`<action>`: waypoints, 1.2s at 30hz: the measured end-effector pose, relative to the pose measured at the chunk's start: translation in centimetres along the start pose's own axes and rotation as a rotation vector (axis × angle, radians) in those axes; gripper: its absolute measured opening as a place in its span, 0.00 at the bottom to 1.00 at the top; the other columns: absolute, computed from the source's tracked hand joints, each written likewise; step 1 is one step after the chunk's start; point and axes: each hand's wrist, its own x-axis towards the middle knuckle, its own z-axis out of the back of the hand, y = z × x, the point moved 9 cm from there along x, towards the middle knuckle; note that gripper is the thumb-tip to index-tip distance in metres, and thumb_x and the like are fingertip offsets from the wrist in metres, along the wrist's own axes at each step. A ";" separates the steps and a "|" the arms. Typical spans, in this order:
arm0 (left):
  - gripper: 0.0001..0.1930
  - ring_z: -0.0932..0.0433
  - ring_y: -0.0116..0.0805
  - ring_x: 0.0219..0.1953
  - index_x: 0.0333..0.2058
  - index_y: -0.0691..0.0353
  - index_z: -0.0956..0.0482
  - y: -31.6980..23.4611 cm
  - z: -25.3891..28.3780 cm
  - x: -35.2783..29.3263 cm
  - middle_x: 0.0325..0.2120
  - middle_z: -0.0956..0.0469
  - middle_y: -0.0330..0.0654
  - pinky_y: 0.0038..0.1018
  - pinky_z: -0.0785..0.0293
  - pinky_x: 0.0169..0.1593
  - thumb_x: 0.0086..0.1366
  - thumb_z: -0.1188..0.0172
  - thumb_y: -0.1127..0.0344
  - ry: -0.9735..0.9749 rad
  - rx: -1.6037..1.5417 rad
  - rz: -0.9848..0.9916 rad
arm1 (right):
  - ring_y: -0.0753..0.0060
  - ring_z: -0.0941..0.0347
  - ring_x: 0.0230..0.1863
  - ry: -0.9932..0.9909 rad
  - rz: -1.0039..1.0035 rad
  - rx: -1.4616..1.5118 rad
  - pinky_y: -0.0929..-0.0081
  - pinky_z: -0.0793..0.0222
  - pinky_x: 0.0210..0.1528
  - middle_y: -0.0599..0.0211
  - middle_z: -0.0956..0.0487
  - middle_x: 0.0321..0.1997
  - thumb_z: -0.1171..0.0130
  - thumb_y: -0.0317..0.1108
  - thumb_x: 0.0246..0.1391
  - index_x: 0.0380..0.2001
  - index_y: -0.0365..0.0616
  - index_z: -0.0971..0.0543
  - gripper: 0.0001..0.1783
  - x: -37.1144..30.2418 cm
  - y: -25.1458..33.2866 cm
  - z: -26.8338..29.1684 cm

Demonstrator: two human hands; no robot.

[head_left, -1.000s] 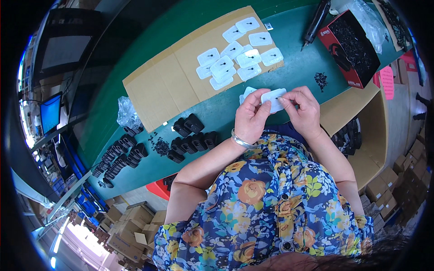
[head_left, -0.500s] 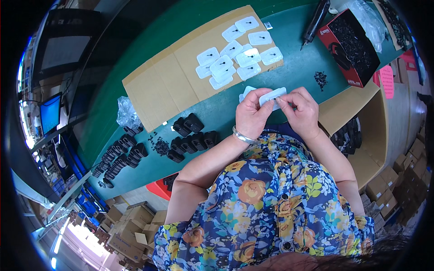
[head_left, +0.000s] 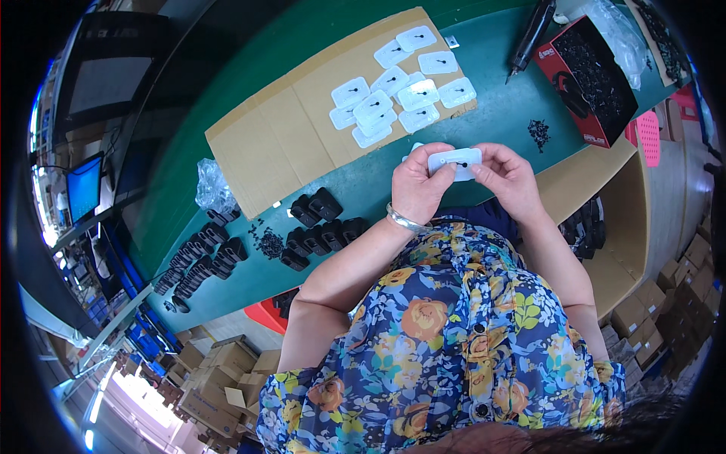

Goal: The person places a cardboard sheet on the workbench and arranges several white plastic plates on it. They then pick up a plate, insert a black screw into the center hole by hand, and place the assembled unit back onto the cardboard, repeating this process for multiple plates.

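Both hands hold a white rounded-rectangular card (head_left: 448, 159) in front of my chest, with a small black pin-like part (head_left: 463, 164) on its face. My left hand (head_left: 417, 189), wearing a silver bangle, pinches its left end, thumb on top. The right end sits between the thumb and fingers of my right hand (head_left: 513, 181). Just behind my left hand, the edge of another pale card (head_left: 407, 157) peeks out, mostly hidden. Farther off, several similar white cards (head_left: 374, 107), each with a black part, lie overlapping on a flat cardboard sheet (head_left: 280, 144).
On the green table (head_left: 484, 113) are a black electric screwdriver (head_left: 531, 38), a red box (head_left: 586, 83) full of small black parts, and a loose pile of them (head_left: 538, 135). Rows of black devices (head_left: 321, 238) stand at left. An open carton (head_left: 624, 219) sits at right.
The white card has turned more level and toward me, showing more of its face. My right fingers have shifted from the small black part to the card's right end.
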 end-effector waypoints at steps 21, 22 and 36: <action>0.24 0.27 0.37 0.34 0.42 0.63 0.29 -3.7 0.9 -0.1 0.37 0.28 0.43 0.28 0.30 0.39 0.43 0.34 0.68 0.094 1.034 -0.528 | 0.85 0.32 0.30 0.242 -0.216 0.003 0.86 0.34 0.32 0.70 0.25 0.33 0.47 0.27 0.50 0.40 0.36 0.28 0.12 2.6 -4.6 -2.5; 0.28 0.28 0.45 0.35 0.42 0.63 0.29 -3.8 0.8 0.0 0.36 0.28 0.46 0.32 0.30 0.40 0.38 0.33 0.63 0.102 1.096 -0.568 | 0.85 0.32 0.30 0.262 -0.219 -0.037 0.86 0.33 0.32 0.70 0.25 0.33 0.47 0.27 0.50 0.40 0.36 0.28 0.12 2.8 -5.0 -2.9; 0.26 0.31 0.48 0.40 0.40 0.63 0.28 -3.0 14.6 6.9 0.36 0.28 0.50 0.35 0.34 0.45 0.43 0.36 0.54 -0.278 1.551 -0.374 | 0.70 0.27 0.32 -0.470 0.020 -0.884 0.77 0.33 0.37 0.62 0.23 0.30 0.45 0.34 0.47 0.33 0.42 0.23 0.10 5.6 -4.5 18.4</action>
